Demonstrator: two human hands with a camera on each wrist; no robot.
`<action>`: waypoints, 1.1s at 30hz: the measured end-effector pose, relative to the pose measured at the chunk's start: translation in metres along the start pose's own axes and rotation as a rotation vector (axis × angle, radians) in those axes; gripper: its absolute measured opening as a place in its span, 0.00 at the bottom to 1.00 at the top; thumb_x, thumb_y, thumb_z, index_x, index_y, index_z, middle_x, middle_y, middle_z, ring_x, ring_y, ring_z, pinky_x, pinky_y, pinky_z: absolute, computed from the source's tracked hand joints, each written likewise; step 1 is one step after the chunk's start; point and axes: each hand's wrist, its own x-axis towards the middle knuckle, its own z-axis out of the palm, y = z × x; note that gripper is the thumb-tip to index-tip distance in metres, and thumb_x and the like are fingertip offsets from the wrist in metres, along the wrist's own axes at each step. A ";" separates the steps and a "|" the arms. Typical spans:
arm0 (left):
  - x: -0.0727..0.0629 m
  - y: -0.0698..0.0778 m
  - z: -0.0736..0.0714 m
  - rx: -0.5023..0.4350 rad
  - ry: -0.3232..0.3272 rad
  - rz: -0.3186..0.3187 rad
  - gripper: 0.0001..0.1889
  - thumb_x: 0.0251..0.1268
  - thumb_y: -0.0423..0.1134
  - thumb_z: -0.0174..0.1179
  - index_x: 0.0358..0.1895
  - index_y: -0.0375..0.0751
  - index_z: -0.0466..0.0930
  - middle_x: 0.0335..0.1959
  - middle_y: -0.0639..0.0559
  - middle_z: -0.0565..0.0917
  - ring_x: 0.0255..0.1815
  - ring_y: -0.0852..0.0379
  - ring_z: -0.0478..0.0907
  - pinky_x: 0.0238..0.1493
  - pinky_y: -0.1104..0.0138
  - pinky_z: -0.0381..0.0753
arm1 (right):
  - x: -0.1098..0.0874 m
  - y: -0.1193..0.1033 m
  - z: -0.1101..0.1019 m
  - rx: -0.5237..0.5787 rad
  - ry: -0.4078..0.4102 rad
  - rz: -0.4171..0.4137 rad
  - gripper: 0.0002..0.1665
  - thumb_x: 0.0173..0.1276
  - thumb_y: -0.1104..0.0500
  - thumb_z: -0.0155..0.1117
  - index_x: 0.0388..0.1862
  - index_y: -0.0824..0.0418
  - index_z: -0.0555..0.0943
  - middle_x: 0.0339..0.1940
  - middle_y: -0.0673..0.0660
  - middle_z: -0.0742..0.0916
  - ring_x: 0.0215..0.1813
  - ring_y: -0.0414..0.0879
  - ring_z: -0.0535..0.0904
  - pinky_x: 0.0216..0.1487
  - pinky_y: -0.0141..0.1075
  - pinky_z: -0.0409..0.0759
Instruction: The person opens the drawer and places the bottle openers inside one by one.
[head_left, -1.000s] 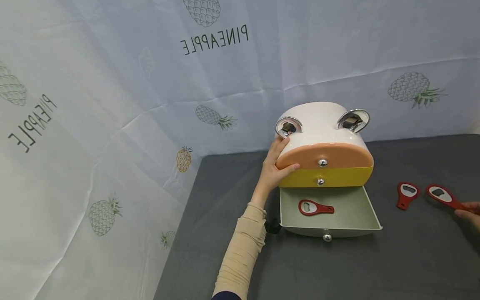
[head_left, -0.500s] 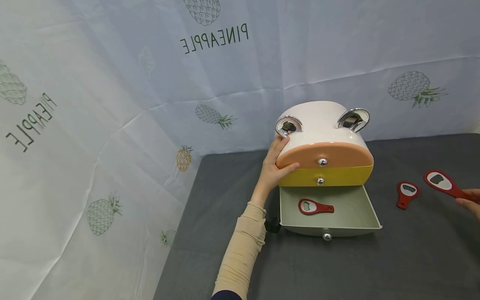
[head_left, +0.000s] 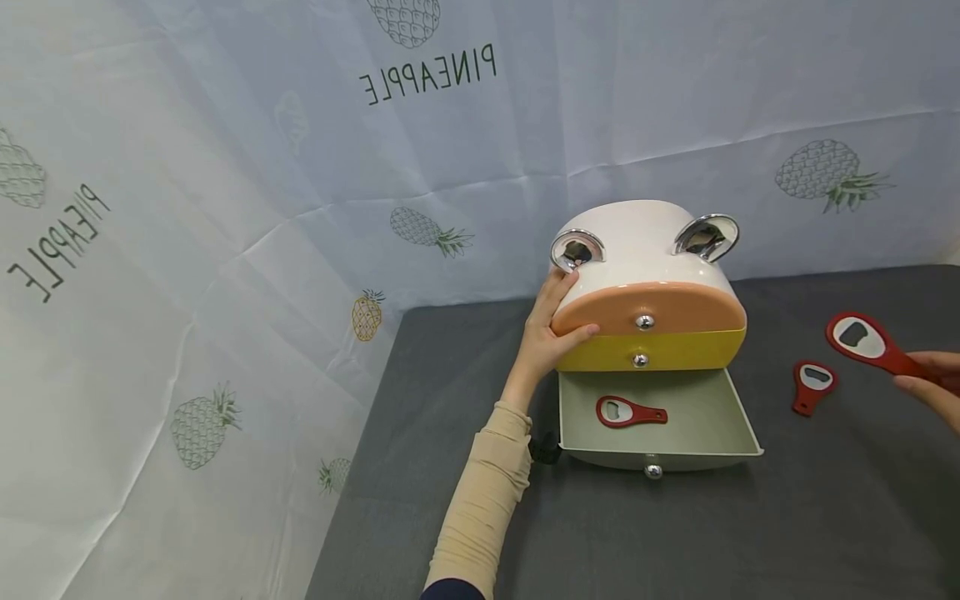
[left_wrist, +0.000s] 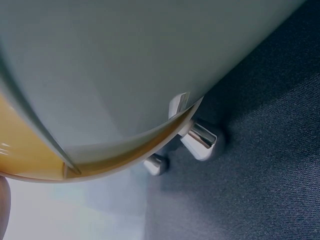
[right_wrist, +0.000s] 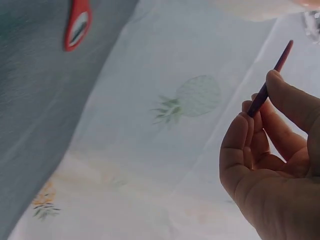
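Note:
A white storage box (head_left: pixel 637 242) with silver ears stands in the head view. Its orange drawer (head_left: pixel 690 308) and yellow drawer (head_left: pixel 682 352) are closed; the pale green bottom drawer (head_left: pixel 720 417) is pulled out. Inside that drawer lies a red bottle opener (head_left: pixel 630 412). My left hand (head_left: pixel 542 337) rests along the box's left side, fingers straight beneath the left ear, thumb across the front. At the right edge, my right hand (head_left: pixel 930 396) pinches a second bottle opener (head_left: pixel 885 350) by its handle, above the table. It appears edge-on (right_wrist: pixel 283 57) in the right wrist view.
A third red bottle opener (head_left: pixel 813 383) lies on the grey table (head_left: pixel 637 542), right of the box. Behind hangs a pale pineapple-print cloth (head_left: pixel 510 225). Silver drawer knobs (left_wrist: pixel 202 140) stick out in the left wrist view.
My right hand has raised its bottle opener off the table and carried it leftward. My left hand stays on the box.

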 end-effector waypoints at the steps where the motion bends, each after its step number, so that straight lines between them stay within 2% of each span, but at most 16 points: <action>1: 0.000 0.000 0.000 0.001 -0.001 -0.005 0.40 0.49 0.30 0.69 0.69 0.42 0.62 0.76 0.49 0.53 0.77 0.56 0.45 0.75 0.54 0.52 | -0.002 -0.015 0.000 -0.015 0.004 -0.013 0.26 0.67 0.64 0.57 0.39 0.27 0.69 0.29 0.14 0.68 0.25 0.14 0.62 0.26 0.10 0.61; 2: 0.000 0.001 0.000 0.001 -0.002 -0.008 0.40 0.49 0.29 0.69 0.68 0.41 0.62 0.76 0.47 0.53 0.77 0.54 0.45 0.75 0.54 0.52 | -0.003 -0.027 0.000 -0.035 0.003 -0.026 0.21 0.67 0.64 0.57 0.41 0.32 0.74 0.30 0.14 0.67 0.26 0.13 0.61 0.27 0.09 0.61; 4: 0.001 0.001 0.001 -0.006 -0.004 -0.014 0.40 0.48 0.28 0.69 0.68 0.39 0.61 0.75 0.45 0.52 0.77 0.52 0.45 0.75 0.53 0.51 | -0.005 -0.045 0.000 -0.078 -0.001 -0.046 0.12 0.67 0.63 0.58 0.46 0.51 0.82 0.32 0.13 0.64 0.28 0.11 0.58 0.29 0.09 0.59; 5: 0.001 0.001 0.001 -0.008 -0.004 -0.015 0.40 0.48 0.28 0.69 0.68 0.38 0.61 0.75 0.44 0.52 0.77 0.51 0.45 0.75 0.53 0.51 | -0.006 -0.052 -0.001 -0.105 -0.005 -0.055 0.12 0.67 0.62 0.58 0.48 0.62 0.81 0.32 0.13 0.63 0.29 0.10 0.57 0.30 0.09 0.58; 7: 0.001 0.001 0.001 -0.012 -0.004 -0.016 0.40 0.48 0.28 0.69 0.68 0.39 0.62 0.75 0.44 0.52 0.77 0.51 0.45 0.75 0.53 0.51 | -0.007 -0.063 0.000 -0.146 -0.016 -0.083 0.22 0.67 0.61 0.59 0.49 0.81 0.75 0.33 0.13 0.62 0.32 0.10 0.56 0.33 0.08 0.56; 8: 0.000 0.001 0.001 -0.011 -0.003 -0.016 0.40 0.48 0.28 0.69 0.68 0.39 0.62 0.75 0.45 0.52 0.77 0.52 0.46 0.75 0.53 0.51 | -0.008 -0.068 0.000 -0.160 -0.024 -0.094 0.23 0.67 0.61 0.59 0.49 0.82 0.74 0.33 0.13 0.61 0.32 0.10 0.56 0.34 0.07 0.55; 11: -0.001 0.001 0.000 -0.004 0.003 -0.004 0.40 0.49 0.29 0.69 0.69 0.43 0.62 0.76 0.49 0.53 0.77 0.55 0.46 0.75 0.53 0.52 | -0.011 -0.082 0.003 -0.137 -0.017 -0.163 0.20 0.65 0.64 0.60 0.48 0.82 0.76 0.35 0.14 0.64 0.36 0.11 0.58 0.38 0.05 0.56; 13: -0.001 0.001 0.000 0.002 0.007 0.008 0.40 0.50 0.30 0.69 0.69 0.45 0.62 0.76 0.50 0.53 0.77 0.56 0.47 0.74 0.54 0.53 | -0.013 -0.091 0.005 -0.126 -0.025 -0.217 0.14 0.64 0.65 0.61 0.48 0.70 0.81 0.36 0.15 0.65 0.38 0.12 0.58 0.39 0.06 0.57; 17: -0.002 0.001 -0.001 -0.003 0.013 0.031 0.40 0.50 0.32 0.69 0.69 0.47 0.62 0.75 0.52 0.53 0.77 0.58 0.47 0.74 0.53 0.53 | -0.017 -0.106 0.010 -0.101 -0.060 -0.302 0.10 0.60 0.67 0.65 0.42 0.65 0.82 0.38 0.18 0.67 0.40 0.14 0.61 0.40 0.07 0.59; 18: -0.002 0.000 -0.001 -0.002 0.012 0.035 0.40 0.50 0.32 0.69 0.69 0.47 0.62 0.75 0.52 0.53 0.77 0.58 0.47 0.74 0.53 0.53 | -0.018 -0.109 0.011 -0.106 -0.077 -0.309 0.11 0.59 0.67 0.66 0.41 0.63 0.82 0.38 0.19 0.67 0.41 0.15 0.61 0.39 0.08 0.60; 20: -0.001 0.000 0.000 -0.003 0.012 0.038 0.40 0.49 0.32 0.69 0.69 0.46 0.62 0.75 0.52 0.54 0.77 0.58 0.47 0.74 0.53 0.53 | -0.019 -0.116 0.012 -0.111 -0.116 -0.306 0.14 0.56 0.68 0.68 0.41 0.73 0.81 0.38 0.20 0.68 0.40 0.15 0.61 0.37 0.09 0.61; 22: -0.001 0.000 0.000 -0.003 0.012 0.036 0.40 0.49 0.32 0.69 0.68 0.46 0.62 0.75 0.52 0.54 0.77 0.58 0.47 0.74 0.53 0.53 | -0.021 -0.122 0.014 -0.121 -0.161 -0.282 0.16 0.53 0.68 0.70 0.42 0.70 0.82 0.37 0.22 0.69 0.39 0.16 0.62 0.37 0.11 0.61; 25: -0.002 0.000 0.000 -0.004 0.013 0.031 0.40 0.49 0.32 0.69 0.69 0.46 0.62 0.75 0.52 0.54 0.77 0.58 0.47 0.74 0.53 0.53 | -0.023 -0.129 0.018 -0.143 -0.237 -0.249 0.17 0.52 0.65 0.71 0.43 0.65 0.82 0.38 0.29 0.72 0.37 0.16 0.62 0.33 0.14 0.62; 28: -0.002 0.000 0.000 -0.005 0.015 0.034 0.40 0.49 0.32 0.69 0.69 0.46 0.62 0.75 0.52 0.54 0.77 0.58 0.47 0.74 0.53 0.53 | -0.026 -0.133 0.026 -0.118 -0.276 -0.259 0.17 0.51 0.64 0.73 0.42 0.59 0.83 0.36 0.34 0.74 0.34 0.18 0.63 0.28 0.19 0.62; 33: -0.001 -0.001 0.000 -0.009 0.010 0.035 0.40 0.49 0.31 0.69 0.69 0.47 0.62 0.75 0.53 0.54 0.77 0.60 0.46 0.74 0.55 0.53 | -0.031 -0.137 0.044 -0.054 -0.306 -0.366 0.21 0.47 0.67 0.74 0.40 0.50 0.83 0.35 0.34 0.76 0.34 0.22 0.66 0.28 0.22 0.62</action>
